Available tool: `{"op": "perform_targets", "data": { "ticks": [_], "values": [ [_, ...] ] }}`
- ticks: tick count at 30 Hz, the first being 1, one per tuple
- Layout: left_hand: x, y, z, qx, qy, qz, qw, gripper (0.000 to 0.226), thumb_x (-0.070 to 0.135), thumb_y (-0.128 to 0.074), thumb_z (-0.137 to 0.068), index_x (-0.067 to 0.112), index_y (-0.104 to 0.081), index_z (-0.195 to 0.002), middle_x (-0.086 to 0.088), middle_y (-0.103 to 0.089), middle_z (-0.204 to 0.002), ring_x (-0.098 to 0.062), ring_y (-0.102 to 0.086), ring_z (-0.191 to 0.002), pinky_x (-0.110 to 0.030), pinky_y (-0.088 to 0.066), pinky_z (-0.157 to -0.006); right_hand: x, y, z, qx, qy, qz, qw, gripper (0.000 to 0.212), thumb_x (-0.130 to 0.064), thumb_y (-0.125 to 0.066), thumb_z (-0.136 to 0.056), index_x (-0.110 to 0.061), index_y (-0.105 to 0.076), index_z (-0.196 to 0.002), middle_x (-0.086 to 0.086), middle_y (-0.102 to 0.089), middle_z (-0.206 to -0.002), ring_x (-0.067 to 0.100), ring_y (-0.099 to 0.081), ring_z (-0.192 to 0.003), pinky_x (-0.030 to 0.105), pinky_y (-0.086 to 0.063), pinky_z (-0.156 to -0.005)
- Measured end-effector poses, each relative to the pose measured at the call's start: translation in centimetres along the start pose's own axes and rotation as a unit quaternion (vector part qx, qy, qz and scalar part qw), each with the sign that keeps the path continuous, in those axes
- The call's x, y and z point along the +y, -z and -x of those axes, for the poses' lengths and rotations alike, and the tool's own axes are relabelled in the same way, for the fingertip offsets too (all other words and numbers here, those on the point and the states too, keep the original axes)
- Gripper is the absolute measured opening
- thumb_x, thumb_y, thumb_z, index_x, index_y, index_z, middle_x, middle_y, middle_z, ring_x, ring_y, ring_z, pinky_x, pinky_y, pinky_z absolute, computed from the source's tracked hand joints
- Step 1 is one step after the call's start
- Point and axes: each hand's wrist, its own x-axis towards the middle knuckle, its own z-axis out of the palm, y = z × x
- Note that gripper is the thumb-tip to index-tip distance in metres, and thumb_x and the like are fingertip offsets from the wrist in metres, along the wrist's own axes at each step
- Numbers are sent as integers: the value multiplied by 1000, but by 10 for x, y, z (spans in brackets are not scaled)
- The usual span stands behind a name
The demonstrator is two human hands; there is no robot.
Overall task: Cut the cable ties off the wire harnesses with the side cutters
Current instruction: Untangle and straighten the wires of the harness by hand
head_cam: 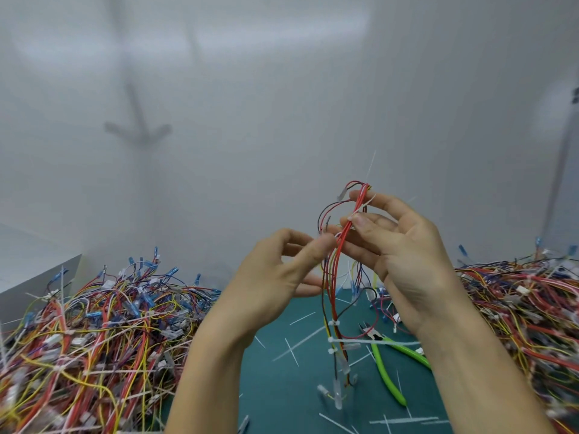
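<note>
Two bare forearms are seen closest to the lens, rising from the lower edge of the head view and meeting above the worktop, which is covered in a teal surface. A wire harness of mostly red wires, with some yellow and dark ones, is held upright between the two hands, and its lower end hangs down with clear connectors just above the worktop. The right hand is curled round the upper part of the harness, with the thumb pressed against the red wires. The left hand is closed in a pinch, thumb against forefinger, at the left edge of the same bundle; exactly what is caught between the fingertips cannot be told. White cable ties are fastened round the lower stretch of the harness, one of them with a long tail sticking out to the right. Another thin white tail stands up from the top of the bundle.

Green-handled side cutters are left lying on the worktop below the right wrist, untouched by either hand. Short white tie offcuts are scattered over the teal surface. A large tangled left heap and a right heap of further harnesses are piled on either side. A pale wall is seen behind.
</note>
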Motion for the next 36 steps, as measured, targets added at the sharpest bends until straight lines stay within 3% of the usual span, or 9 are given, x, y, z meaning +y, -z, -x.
{"op": "perform_targets", "data": {
  "ticks": [4,9,11,13,16,21,31,34,36],
  "values": [
    [-4,11,0,14,-30,6,999,66,35,-84,-51,16,-66,-111,-1,-73,-105,-15,-74,-82,-22,-59,-68,1,0,0,1,5,5,1000,26,2,-53,-97,-14,-61,-116,3,-74,-77,28,-76,-84,27,-59,-67],
    [-4,11,3,-60,44,-103,992,78,58,-80,-46,28,-58,-115,8,-76,-95,-1,-70,-76,-15,-50,-58,0,0,0,1,19,2,1000,28,3,-53,-98,-7,-58,-124,3,-73,-76,30,-76,-86,30,-61,-71],
    [-5,8,3,-87,64,-138,984,73,61,-78,-52,26,-59,-113,7,-76,-88,-2,-67,-67,-16,-49,-56,-1,0,0,1,23,4,1000,28,2,-52,-98,-7,-58,-125,3,-72,-77,30,-76,-87,31,-61,-73],
    [-5,7,2,-98,64,-143,983,57,51,-81,-63,21,-63,-108,2,-77,-83,-4,-64,-61,-14,-48,-55,-2,1,1,4,25,6,1000,28,2,-52,-98,-8,-58,-124,6,-72,-81,30,-76,-87,30,-61,-72],
    [-4,9,-1,-61,44,-113,991,34,29,-83,-73,12,-70,-98,-1,-76,-73,-5,-61,-57,-13,-47,-53,-3,2,0,7,22,8,1000,27,2,-51,-99,-8,-59,-122,14,-70,-90,29,-76,-86,28,-60,-70],
    [-3,18,0,38,-4,-65,997,9,16,-80,-76,12,-74,-80,1,-73,-64,-3,-60,-54,-12,-48,-53,-5,2,0,16,10,22,1000,25,0,-53,-99,-11,-60,-120,22,-69,-99,28,-76,-81,27,-60,-65],
    [-3,38,1,182,-110,14,977,10,17,-76,-80,19,-73,-71,1,-72,-67,-5,-59,-55,-16,-49,-52,-9,3,1,38,-18,43,998,21,-2,-52,-100,-15,-61,-114,3,-73,-79,33,-75,-67,29,-60,-55],
    [-10,41,-2,213,-111,-29,970,12,14,-76,-82,19,-71,-72,4,-72,-66,-4,-58,-54,-16,-49,-52,-10,2,3,33,-19,36,999,21,-2,-52,-100,-13,-62,-115,-1,-71,-73,32,-75,-66,28,-59,-54],
    [-16,44,-5,213,-88,-97,968,10,16,-78,-80,21,-73,-73,5,-73,-68,-7,-61,-58,-24,-51,-60,-11,1,3,30,-21,29,999,21,-2,-52,-99,-12,-62,-116,3,-70,-78,32,-75,-68,27,-59,-53]
  ]
}}
